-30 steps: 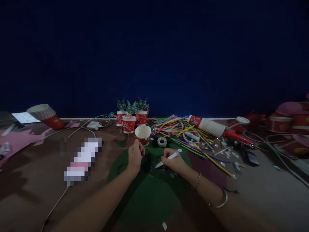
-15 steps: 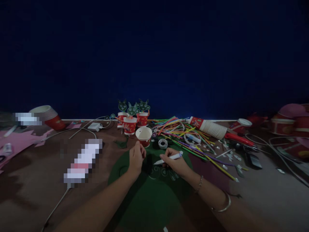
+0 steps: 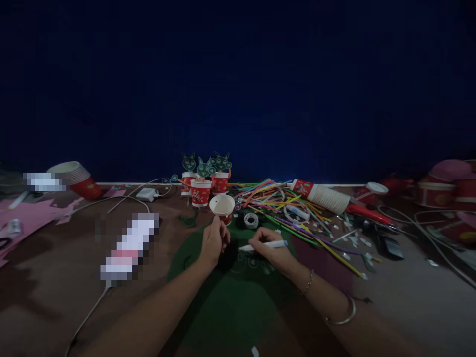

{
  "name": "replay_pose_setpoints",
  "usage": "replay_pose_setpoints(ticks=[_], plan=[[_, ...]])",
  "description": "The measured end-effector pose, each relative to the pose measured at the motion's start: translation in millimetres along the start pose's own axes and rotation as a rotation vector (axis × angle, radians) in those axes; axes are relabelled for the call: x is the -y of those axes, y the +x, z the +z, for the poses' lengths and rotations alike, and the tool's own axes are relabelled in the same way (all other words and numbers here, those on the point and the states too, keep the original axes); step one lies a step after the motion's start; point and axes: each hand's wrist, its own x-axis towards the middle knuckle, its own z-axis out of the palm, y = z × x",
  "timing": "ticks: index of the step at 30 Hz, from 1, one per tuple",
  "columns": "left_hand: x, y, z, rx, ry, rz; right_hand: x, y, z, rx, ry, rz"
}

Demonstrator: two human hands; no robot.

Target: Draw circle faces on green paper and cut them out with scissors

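Observation:
My right hand (image 3: pixel 268 245) is closed on a white marker (image 3: pixel 278 244), its tip low over a dark green sheet (image 3: pixel 230 297). Faint pale outlines of rounded shapes (image 3: pixel 240 264) show on the sheet below the tip. To the left, my left hand (image 3: pixel 215 242) has its fingers curled together above the same sheet; shadow hides whatever they may hold. Just beyond it stands a red and white paper cup (image 3: pixel 221 207). A roll of tape (image 3: pixel 251 220) lies on the table beyond my right hand.
Red cups with green animal faces (image 3: pixel 201 191) stand at the back. Colored pipe cleaners (image 3: pixel 267 198) and a toppled cup stack (image 3: pixel 323 196) lie right of them, near paper scraps. A blurred-out phone-like object (image 3: pixel 130 248), cable and charger (image 3: pixel 147 194) lie left.
The marker has tilted flatter in my right hand, its back end swinging right and down. My left hand has shifted slightly right and up, nearer the cup.

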Motion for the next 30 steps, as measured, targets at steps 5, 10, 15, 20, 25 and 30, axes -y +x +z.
replay_pose_setpoints(ticks=[5,10,15,20,25,30], plan=[[1.3,0.7,0.4,0.014,0.003,0.023,-6.3,-0.5,7.4,0.032,-0.029,0.094],[2.2,2.2,0.1,0.021,-0.033,0.0,-8.2,2.2,9.2,-0.002,-0.073,0.103],[2.7,3.6,0.1,0.006,-0.047,-0.01,-8.1,1.9,8.2,0.006,-0.078,0.133],[3.8,4.0,-0.6,0.012,-0.042,0.004,-9.3,1.4,8.5,0.027,-0.121,0.102],[3.4,3.6,-1.0,0.015,-0.042,0.006,-7.7,0.6,8.6,0.036,-0.144,0.089],[2.4,3.3,-0.9,0.014,-0.028,0.012,-6.4,0.5,8.9,0.038,-0.144,0.105]])
